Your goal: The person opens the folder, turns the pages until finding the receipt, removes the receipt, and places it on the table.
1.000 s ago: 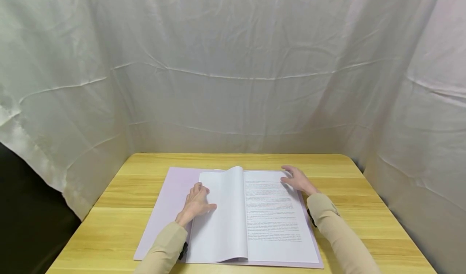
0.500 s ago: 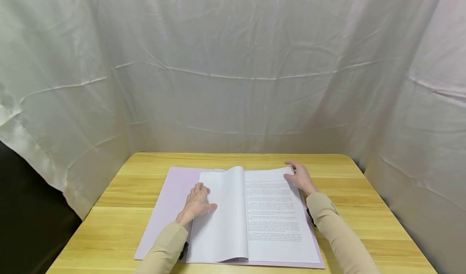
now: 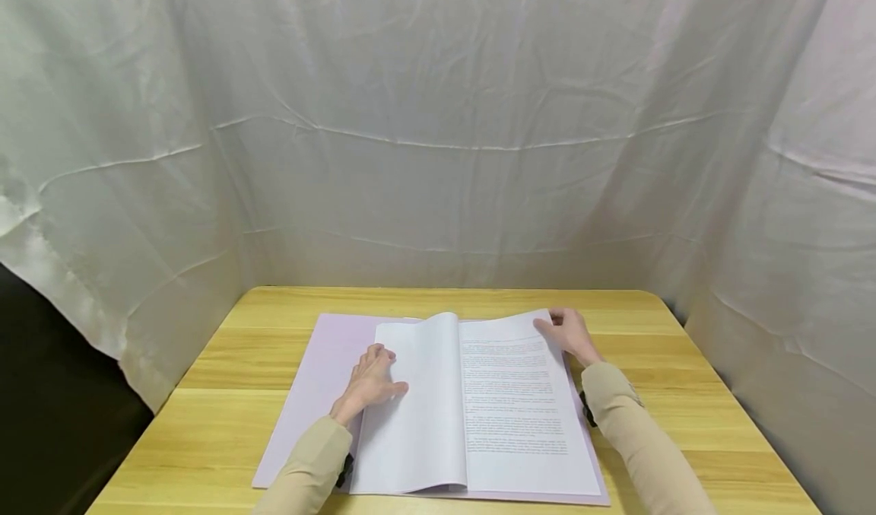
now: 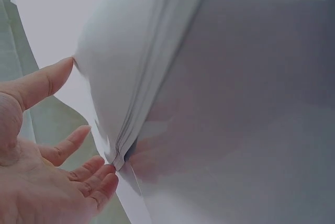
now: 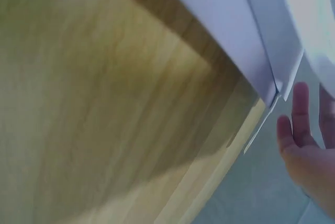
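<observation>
On the surface (image 3: pixel 205 416), from left: an open lilac folder (image 3: pixel 328 348); the left hand (image 3: pixel 369 378), fingers spread, resting on turned pages (image 3: pixel 431 424); the printed page (image 3: pixel 513 393), far right corner lifted, pinched by the right hand (image 3: pixel 571 335). Too tight a pinch could crease it.

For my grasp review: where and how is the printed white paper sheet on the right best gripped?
Probably pinch the printed white paper sheet by its far right corner, from the right: that corner, at the right hand, curves up above the flat lilac folder.
</observation>
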Tool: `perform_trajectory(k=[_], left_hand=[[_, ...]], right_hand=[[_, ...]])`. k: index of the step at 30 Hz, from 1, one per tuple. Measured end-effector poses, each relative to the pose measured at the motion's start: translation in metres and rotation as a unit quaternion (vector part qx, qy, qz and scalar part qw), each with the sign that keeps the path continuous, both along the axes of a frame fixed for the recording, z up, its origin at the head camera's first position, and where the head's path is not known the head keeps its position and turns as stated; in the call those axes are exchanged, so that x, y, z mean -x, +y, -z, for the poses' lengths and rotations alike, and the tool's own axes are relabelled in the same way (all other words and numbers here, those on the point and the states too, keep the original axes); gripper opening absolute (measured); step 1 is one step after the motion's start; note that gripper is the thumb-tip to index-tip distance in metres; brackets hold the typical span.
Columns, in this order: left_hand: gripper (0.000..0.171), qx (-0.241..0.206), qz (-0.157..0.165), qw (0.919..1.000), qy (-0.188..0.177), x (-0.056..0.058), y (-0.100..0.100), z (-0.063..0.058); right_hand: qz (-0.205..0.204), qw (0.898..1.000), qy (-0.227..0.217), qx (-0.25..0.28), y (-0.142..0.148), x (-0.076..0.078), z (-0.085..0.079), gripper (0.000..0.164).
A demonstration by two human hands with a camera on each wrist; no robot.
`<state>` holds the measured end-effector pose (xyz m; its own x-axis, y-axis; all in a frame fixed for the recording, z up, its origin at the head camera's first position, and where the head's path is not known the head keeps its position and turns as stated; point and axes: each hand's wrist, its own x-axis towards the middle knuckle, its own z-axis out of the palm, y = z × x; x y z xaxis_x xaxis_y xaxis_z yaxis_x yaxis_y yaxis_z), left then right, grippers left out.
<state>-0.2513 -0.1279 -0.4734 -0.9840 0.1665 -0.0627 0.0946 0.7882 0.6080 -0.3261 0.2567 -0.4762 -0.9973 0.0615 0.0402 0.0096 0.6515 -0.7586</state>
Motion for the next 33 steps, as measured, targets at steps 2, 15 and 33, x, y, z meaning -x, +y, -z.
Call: perform_trajectory(k=[2, 15, 33], left_hand=[[0.062, -0.004, 0.002, 1.0000, 0.001, 0.001, -0.001, -0.001], [0.071, -0.073, 0.014, 0.9971, -0.020, 0.001, -0.006, -0.001], [0.078, -0.115, 0.025, 0.9928, -0.021, 0.000, -0.003, -0.003]], right_hand=[[-0.008, 1.000, -0.014, 0.025, 0.000, -0.001, 0.000, 0.039], [-0.077, 0.985, -0.062, 0.139, -0.005, -0.015, -0.005, 0.064], [-0.157, 0.956, -0.086, 0.233, -0.004, -0.045, -0.017, 0.076]])
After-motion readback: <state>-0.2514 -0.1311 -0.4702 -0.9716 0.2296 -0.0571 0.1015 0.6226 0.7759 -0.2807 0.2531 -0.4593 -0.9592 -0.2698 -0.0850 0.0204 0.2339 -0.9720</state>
